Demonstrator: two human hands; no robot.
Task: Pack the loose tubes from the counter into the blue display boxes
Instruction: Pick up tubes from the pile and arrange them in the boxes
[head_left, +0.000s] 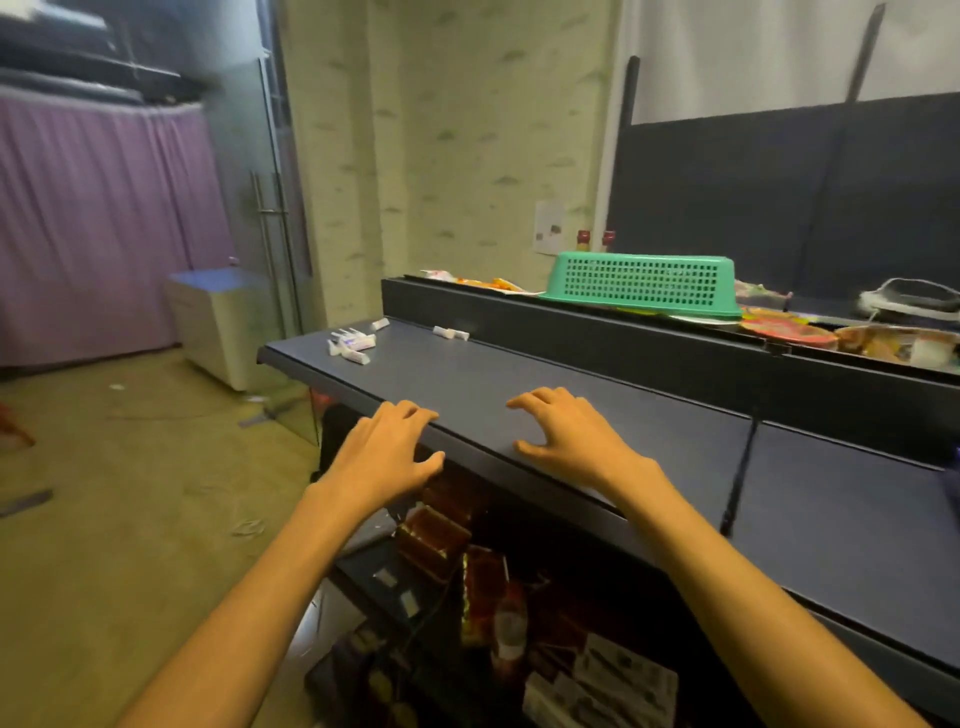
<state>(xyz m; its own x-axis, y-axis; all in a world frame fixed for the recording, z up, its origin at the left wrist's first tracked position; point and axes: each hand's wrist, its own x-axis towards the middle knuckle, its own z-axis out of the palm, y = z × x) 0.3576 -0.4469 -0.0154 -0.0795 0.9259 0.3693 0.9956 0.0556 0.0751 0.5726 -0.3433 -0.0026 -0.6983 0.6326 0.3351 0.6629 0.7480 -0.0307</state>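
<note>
Both hands empty: left hand and right hand w/ fingers loosely curled, over the counter near edge. Loose tubes at 11 o'clock, far end. I see no blue boxes. Risk: reaching blind knocks tubes off that end.

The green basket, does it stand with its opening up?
No, the green basket lies upside down on the raised ledge, its closed bottom facing up and its rim down.
</note>
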